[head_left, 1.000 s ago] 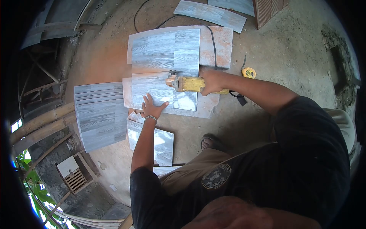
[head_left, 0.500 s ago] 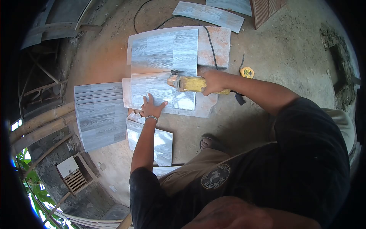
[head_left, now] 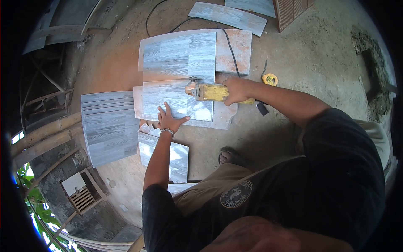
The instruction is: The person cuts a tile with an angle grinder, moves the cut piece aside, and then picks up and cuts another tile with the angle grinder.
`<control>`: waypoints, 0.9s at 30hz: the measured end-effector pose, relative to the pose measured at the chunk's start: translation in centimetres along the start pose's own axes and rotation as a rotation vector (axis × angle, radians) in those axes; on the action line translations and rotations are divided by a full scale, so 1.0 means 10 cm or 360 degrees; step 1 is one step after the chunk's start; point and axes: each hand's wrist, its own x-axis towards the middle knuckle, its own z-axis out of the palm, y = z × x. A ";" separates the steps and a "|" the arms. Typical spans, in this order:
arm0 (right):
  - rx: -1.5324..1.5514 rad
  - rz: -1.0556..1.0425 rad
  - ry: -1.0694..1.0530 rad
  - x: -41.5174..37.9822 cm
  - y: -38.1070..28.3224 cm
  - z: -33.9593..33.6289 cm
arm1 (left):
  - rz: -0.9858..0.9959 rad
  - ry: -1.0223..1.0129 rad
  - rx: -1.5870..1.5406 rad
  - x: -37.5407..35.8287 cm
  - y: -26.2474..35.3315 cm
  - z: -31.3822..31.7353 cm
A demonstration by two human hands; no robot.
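Fingers wrapped round its body, my right hand [head_left: 238, 90] holds a yellow angle grinder [head_left: 214, 92]. The grinder's head lies over a grey wood-pattern tile [head_left: 172, 54], beside a straight line across the tile with reddish dust along it. My left hand [head_left: 170, 118] rests with spread fingers on the tile's near edge, left of the grinder. Beneath the tile are pale, dusty slabs [head_left: 239, 52]. A black cord [head_left: 232, 52] runs across the right slab toward the grinder.
A stack of tiles [head_left: 110, 134] leans at the left, and more tiles [head_left: 178, 161] lie by my left forearm. A yellow tape measure [head_left: 270, 79] sits on the floor to the right. Another tile piece [head_left: 228, 17] and a brown ridged tile [head_left: 291, 12] are at the far side.
My left hand has shifted slightly right along the tile's near edge, its thumb stretched further out. The grinder stays at nearly the same place on the tile.
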 end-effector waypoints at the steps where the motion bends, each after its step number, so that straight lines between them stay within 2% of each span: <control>1: -0.0015 0.0002 -0.0010 0.00 0.02 0.01 | 0.0002 0.0005 0.0017 -0.01 0.01 -0.01; 27: -0.0090 0.0074 -0.0073 -0.04 0.14 0.05 | -0.0035 -0.0037 0.0043 -0.03 0.04 -0.04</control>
